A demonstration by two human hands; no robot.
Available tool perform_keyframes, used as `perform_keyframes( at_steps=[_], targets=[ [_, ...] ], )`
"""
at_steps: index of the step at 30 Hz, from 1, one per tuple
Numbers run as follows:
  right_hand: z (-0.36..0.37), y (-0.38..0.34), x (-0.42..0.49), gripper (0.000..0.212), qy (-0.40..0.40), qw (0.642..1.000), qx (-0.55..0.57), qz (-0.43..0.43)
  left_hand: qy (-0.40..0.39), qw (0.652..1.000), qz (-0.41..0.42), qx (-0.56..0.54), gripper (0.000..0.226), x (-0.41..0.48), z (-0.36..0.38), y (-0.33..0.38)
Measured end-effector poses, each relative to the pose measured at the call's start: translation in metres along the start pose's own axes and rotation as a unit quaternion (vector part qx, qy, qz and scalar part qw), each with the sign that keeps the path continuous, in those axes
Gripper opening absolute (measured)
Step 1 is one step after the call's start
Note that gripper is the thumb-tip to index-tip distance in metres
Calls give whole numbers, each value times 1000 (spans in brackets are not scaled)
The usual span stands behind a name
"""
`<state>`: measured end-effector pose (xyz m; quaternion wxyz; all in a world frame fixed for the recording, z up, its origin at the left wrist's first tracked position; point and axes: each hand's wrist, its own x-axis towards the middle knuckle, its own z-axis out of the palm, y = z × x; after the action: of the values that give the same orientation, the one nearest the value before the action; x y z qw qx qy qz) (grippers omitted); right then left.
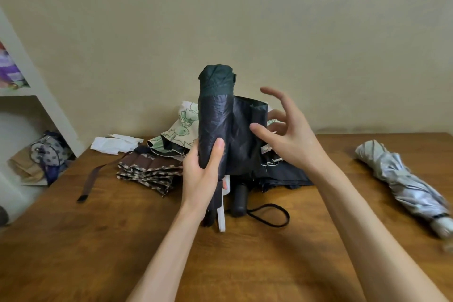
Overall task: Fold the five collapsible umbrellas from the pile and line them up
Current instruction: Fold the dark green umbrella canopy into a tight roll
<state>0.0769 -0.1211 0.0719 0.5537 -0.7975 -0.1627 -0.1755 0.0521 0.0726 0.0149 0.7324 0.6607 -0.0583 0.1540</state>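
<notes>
While the left hand [203, 174] keeps the dark green umbrella [215, 115] upright above the table [98, 240], its grip is closed round the lower half of the rolled canopy, thumb laid up the front. Right hand [286, 135] grip is wide, fingers spread, holding nothing, just beside the loose flap [247, 135] that sticks out to the right; cannot tell if the thumb touches the fabric. Flap not yet wrapped. A white strap [221, 218] hangs below the left wrist. Behind sits the pile: floral umbrella [179, 130], brown patterned umbrella [149, 169], black umbrella [239, 200] lying handle toward the camera. 1 silver umbrella [402, 179] lies bundled, well apart at the right.

Risks, as judgement:
- The slick fabric may spring open if the left thumb eases while the right hand pulls the flap.
- Uneven pleats would make a fat roll that the strap may not close round.
- The hanging strap could get wound into the wrap.
</notes>
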Motion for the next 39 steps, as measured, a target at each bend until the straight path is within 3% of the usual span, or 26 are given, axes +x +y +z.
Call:
perform_keyframes(
  at_steps=[5,9,12,16,20,24,27,31,35,39],
  targets=[
    [-22,8,3,11,14,997,-70,4,-4,1000,2,14,28,12,7,-3],
    [-29,13,4,21,9,993,-118,23,-26,1000,-9,10,29,19,4,-6],
    [-33,9,5,24,-15,998,-38,46,-50,998,-29,7,29,25,-2,-8],
    [-28,0,4,25,14,995,68,69,-57,997,-44,-22,33,25,-1,-6],
    [-31,1,4,29,-8,999,19,38,-70,996,-50,-35,34,26,-1,-5],
    [-38,2,0,37,-73,992,79,70,-72,996,-43,-40,34,26,-4,-5],
    [-32,2,0,31,-86,995,16,58,-64,996,-43,-39,37,26,-4,-5],
    [-33,-1,0,26,-55,998,28,31,-83,995,-46,-18,36,27,-9,-3],
    [-29,0,0,31,-22,994,91,56,-101,993,-55,-13,35,29,-10,0],
    [-14,6,3,25,44,966,225,117,-78,996,-34,-20,34,29,-9,-2]
  ],
)
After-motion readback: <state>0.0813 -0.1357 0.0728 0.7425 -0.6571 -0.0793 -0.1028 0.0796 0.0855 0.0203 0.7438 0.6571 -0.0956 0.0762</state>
